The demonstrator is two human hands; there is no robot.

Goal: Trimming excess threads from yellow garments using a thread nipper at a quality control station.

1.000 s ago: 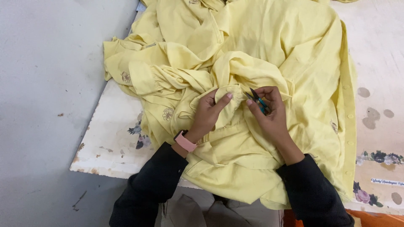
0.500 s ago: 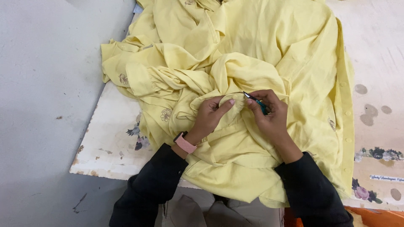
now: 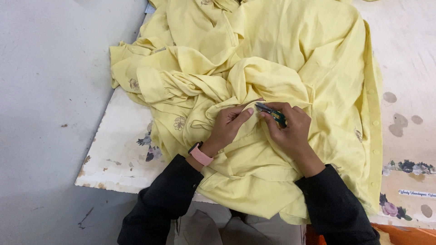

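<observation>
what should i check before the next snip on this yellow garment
1. Right hand grips the small green-handled snips: ok.
2. Left hand pinches the yellow garment beside the blade tips: ok.
3. Left fingertips clear of the blades: cannot tell, they look very close.
4. Thread or seam at the tips visible: cannot tell, too small.
5. Garment supported on the white floral-print table: ok, though the near hem overhangs the edge.
6. Only one fabric layer at the blades: cannot tell, the folds are bunched.
</observation>
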